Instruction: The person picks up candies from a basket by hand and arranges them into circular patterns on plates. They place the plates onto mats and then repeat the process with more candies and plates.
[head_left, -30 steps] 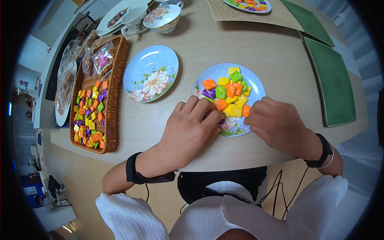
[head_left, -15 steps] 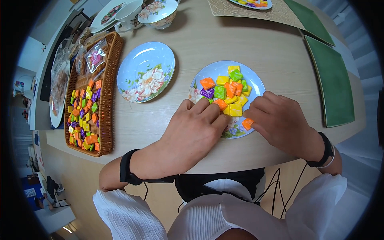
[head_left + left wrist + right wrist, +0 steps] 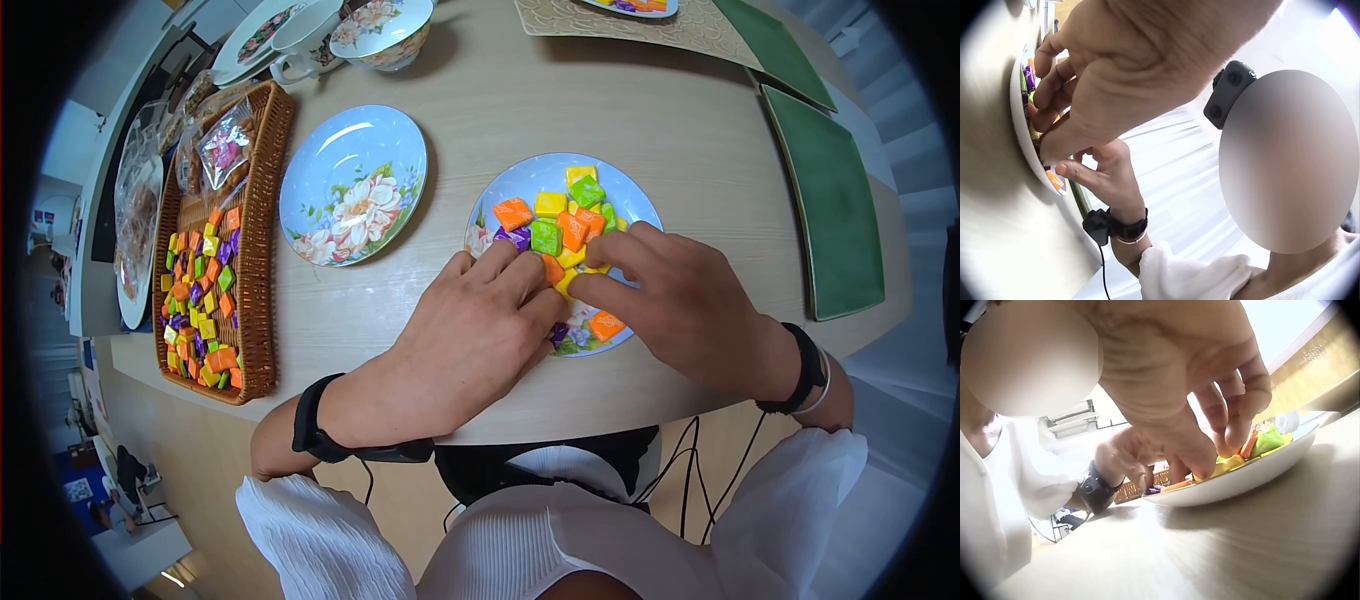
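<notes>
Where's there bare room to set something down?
Bare table shows between the candy plate and the nearer green tray, and between that plate and the patterned board. It's crowded at left, around the basket and cups.

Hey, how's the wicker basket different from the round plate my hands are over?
The basket is long, brown and woven, while the plate is round, smooth and blue with flowers. The basket also carries a clear packet at its far end; on the plate I only see wrapped sweets. Both your hands are at the plate, none at the basket. Both hold orange, yellow, green and purple sweets.
</notes>
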A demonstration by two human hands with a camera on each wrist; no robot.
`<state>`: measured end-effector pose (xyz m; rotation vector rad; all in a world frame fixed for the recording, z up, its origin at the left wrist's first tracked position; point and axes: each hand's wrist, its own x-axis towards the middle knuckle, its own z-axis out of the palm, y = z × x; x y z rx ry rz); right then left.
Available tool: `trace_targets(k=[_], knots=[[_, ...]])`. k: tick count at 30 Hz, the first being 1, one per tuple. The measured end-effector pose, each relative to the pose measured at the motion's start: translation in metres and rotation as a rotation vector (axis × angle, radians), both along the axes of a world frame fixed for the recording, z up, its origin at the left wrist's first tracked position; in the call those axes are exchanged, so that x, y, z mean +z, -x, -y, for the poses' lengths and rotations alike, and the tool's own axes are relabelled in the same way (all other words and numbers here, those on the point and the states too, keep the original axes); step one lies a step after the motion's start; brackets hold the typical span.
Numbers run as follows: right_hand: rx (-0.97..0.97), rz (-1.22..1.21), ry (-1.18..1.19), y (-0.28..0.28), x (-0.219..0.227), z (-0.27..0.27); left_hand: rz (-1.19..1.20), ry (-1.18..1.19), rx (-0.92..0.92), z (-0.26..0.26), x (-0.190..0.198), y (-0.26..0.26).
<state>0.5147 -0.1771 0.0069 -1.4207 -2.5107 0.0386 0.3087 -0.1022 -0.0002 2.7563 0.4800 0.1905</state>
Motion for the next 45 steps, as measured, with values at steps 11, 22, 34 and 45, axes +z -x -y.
trace_targets(k=[11,22,34,45], knots=[[0.009,0.002,0.128,-0.012,0.009,0.014,-0.029,0.017,0.027,0.004,0.002,-0.001],[0.076,0.058,0.262,-0.001,0.013,0.007,-0.010,0.067,0.018,0.003,0.001,0.005],[0.161,0.061,0.341,-0.008,0.015,-0.005,0.069,0.103,0.000,0.000,-0.005,0.005],[0.005,0.058,0.292,0.007,0.018,-0.001,0.042,0.094,0.031,0.005,-0.006,0.006]])
